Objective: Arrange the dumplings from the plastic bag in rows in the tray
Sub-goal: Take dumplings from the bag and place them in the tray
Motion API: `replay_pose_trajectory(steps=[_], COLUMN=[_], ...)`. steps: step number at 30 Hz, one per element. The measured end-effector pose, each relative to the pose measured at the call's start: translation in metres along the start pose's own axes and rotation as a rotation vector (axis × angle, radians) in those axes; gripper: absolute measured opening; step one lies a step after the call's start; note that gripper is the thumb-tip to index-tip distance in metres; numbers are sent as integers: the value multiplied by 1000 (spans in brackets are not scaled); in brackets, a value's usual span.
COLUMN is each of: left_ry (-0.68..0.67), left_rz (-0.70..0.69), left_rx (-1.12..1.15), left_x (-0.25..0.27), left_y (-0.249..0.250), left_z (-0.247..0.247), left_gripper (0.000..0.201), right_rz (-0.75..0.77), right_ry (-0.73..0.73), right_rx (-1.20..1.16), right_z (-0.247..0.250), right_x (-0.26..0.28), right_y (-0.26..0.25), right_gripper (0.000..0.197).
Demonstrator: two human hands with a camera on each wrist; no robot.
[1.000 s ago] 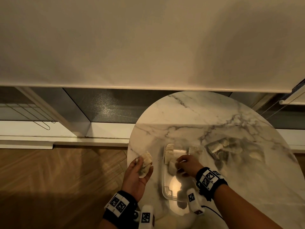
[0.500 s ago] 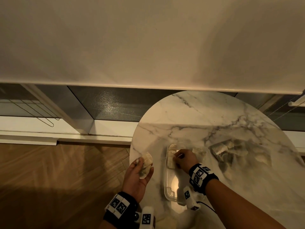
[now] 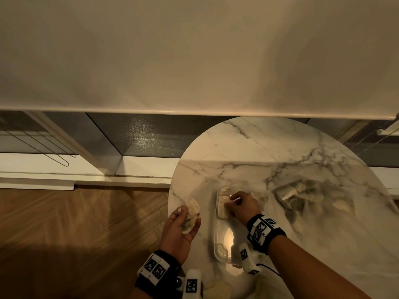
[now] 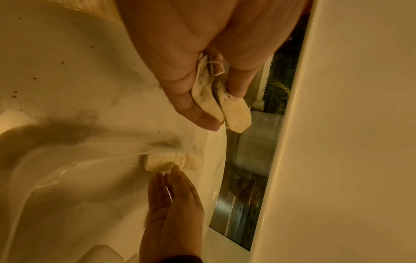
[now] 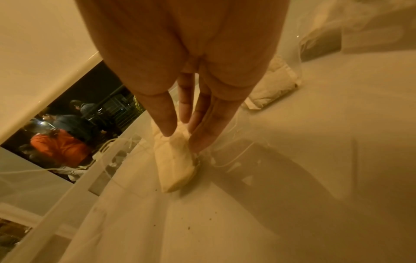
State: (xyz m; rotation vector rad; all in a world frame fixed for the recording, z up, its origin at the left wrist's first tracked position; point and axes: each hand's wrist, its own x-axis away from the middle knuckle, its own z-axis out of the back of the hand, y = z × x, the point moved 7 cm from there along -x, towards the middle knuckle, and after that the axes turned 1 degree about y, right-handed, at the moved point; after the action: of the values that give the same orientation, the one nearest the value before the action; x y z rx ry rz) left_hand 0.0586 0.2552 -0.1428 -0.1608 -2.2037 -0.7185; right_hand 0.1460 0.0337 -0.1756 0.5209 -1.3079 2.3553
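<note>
A round marble-topped bench (image 3: 269, 147) carries a clear plastic tray (image 3: 218, 244) directly under the right hand (image 3: 244, 205), and a clear plastic bag (image 3: 306, 197) of dumplings just right of that hand.

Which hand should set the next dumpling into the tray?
Likely the right hand: it is already over the tray, fingers on the last placed dumpling. The left hand holds spare dumplings beside the tray and can pass one across.
</note>
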Motion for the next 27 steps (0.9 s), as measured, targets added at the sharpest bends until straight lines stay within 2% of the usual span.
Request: replay_pose_trajectory(steps=[3, 8, 13, 20, 27], left_ry=[6, -5, 10, 23, 33], left_rz=[4, 9, 13, 13, 11], left_rx=[-1, -12, -17, -23, -20], left_x=[-2, -1, -4, -5, -7], left_y=[-2, -3, -3, -4, -3], left_z=[1, -2, 0, 2, 6], left_gripper=[53, 51, 47, 58, 48], right_rz=[-33, -99, -73, 9, 58], right_ry=[6, -72, -162, -174, -114], right_rx=[5, 103, 257, 383, 368], right_z=[-1, -9, -15, -20, -17], right_x=[-2, -3, 4, 3, 5], right_y=[6, 16, 9, 2, -5], right_gripper=[28, 43, 59, 54, 35])
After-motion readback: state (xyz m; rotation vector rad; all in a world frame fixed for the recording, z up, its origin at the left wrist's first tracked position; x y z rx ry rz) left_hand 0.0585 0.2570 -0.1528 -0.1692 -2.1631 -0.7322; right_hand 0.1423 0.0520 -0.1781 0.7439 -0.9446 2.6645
